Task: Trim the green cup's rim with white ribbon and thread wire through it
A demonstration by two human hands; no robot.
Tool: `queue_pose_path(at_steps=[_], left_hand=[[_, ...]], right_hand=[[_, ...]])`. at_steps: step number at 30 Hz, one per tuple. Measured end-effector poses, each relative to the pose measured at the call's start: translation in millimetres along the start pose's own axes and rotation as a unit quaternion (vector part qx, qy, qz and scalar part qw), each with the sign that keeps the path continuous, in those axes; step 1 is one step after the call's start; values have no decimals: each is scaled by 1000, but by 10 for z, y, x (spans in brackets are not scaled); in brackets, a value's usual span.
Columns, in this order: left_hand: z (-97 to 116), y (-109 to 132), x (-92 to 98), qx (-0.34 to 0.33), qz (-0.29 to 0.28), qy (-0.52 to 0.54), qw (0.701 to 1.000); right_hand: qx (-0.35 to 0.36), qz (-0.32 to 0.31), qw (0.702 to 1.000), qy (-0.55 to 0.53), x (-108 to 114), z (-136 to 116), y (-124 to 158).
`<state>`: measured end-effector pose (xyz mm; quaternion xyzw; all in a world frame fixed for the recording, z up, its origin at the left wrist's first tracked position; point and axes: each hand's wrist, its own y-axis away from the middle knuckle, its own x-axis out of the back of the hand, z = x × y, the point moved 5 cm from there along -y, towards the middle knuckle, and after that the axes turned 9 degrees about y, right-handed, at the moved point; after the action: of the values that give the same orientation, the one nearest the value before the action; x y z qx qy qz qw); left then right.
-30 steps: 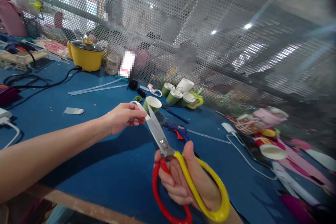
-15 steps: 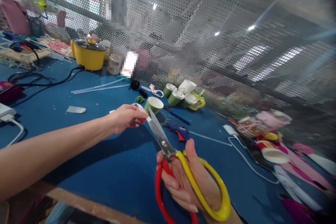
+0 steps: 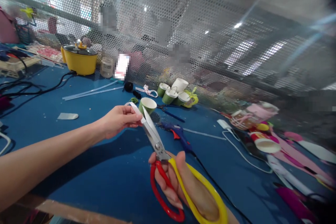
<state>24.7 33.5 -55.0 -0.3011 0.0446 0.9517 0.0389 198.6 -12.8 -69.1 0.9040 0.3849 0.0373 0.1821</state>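
My right hand (image 3: 183,185) grips a big pair of scissors (image 3: 157,143) by its red and yellow handles, blades pointing up and away. The blades meet a thin white strip (image 3: 134,106) that my left hand (image 3: 118,120) pinches between thumb and fingers above the blue table (image 3: 78,140). A green paper cup (image 3: 147,105) lies just behind the blade tips.
Several green and white paper cups (image 3: 174,92) sit near the perforated metal screen (image 3: 183,35). A yellow pot (image 3: 78,59), a jar (image 3: 106,67), black cables (image 3: 31,89), a blue glue gun (image 3: 175,131), a white charger cable (image 3: 236,143) and pink paper pieces (image 3: 283,147) lie around.
The scissor blades have closed further onto the white strip. Both hands and the whole view have shifted slightly left.
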Motion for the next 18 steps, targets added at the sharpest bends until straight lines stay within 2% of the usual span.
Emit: queue_pose_path(at_steps=[5,10,18], left_hand=[[16,19,-43,-19,-3,16,1000],[16,19,-43,-25,1,10,1000],[30,33,-49,-34,-4,12,999]], right_hand=[[26,22,999,35,23,-10,52],[34,2,998,52,59,30,50],[39,3,996,78,76,10,58]])
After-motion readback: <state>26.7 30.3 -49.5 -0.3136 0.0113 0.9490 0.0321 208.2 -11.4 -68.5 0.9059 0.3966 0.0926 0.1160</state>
